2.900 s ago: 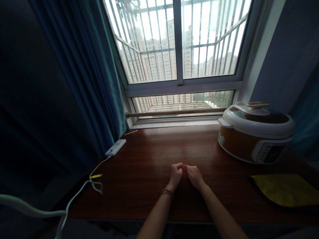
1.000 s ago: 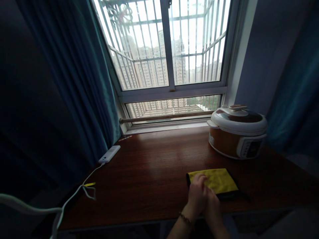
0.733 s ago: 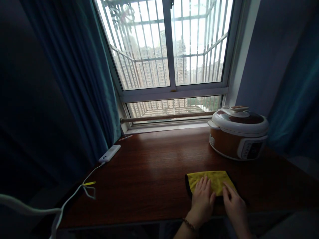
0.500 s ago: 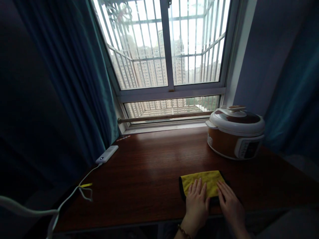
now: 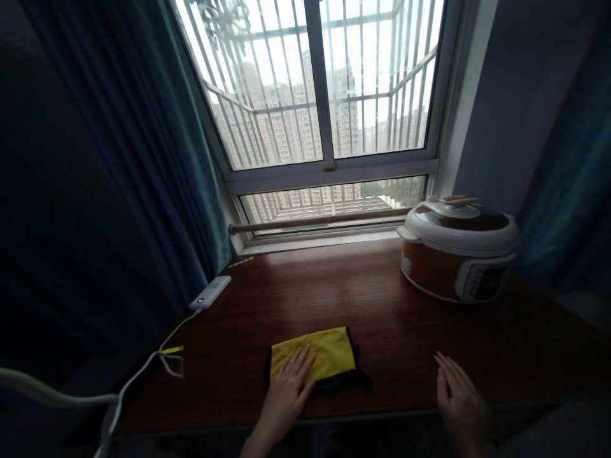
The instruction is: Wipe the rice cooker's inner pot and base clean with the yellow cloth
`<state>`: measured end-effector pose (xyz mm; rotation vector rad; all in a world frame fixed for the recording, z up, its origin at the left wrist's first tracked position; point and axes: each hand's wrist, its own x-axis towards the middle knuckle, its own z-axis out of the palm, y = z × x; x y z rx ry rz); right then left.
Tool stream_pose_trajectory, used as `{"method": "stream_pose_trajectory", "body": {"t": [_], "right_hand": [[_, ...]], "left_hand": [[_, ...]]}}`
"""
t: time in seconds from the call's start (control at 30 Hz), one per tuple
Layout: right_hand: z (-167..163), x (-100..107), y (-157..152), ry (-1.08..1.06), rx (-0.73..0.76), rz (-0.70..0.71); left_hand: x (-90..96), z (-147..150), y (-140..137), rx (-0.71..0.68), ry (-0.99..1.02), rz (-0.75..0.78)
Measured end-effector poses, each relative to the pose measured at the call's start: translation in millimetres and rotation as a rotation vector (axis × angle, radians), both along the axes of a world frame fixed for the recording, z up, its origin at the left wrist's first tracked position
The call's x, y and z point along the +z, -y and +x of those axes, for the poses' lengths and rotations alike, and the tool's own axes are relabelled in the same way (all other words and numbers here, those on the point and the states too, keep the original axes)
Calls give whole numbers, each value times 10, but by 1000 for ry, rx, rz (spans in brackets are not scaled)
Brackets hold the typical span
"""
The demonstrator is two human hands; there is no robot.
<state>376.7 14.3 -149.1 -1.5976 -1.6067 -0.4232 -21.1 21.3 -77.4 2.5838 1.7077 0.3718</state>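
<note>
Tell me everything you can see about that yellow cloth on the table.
The cloth is yellow with a dark border, soft and fuzzy-looking, like microfibre. It appears folded into a rough rectangle and lies flat near the front edge of the dark wooden table. The left hand rests open on its near left part, fingers spread flat. The right hand lies on the table to the right, well clear of it.

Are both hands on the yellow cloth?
No, only the left hand lies flat on the yellow cloth; the right hand rests on the bare wooden table, apart from it.
</note>
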Motion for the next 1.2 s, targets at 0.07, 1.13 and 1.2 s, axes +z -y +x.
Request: {"method": "stream_pose_trajectory", "body": {"t": [0.07, 1.13, 1.2], "right_hand": [[7, -3, 0, 17, 5, 3], [-9, 20, 22, 39, -17, -8], [-2, 16, 14, 35, -11, -10]], "left_hand": [[32, -302, 26, 13, 2, 1], [215, -407, 76, 695, -237, 30], [263, -509, 117, 698, -249, 2]]}}
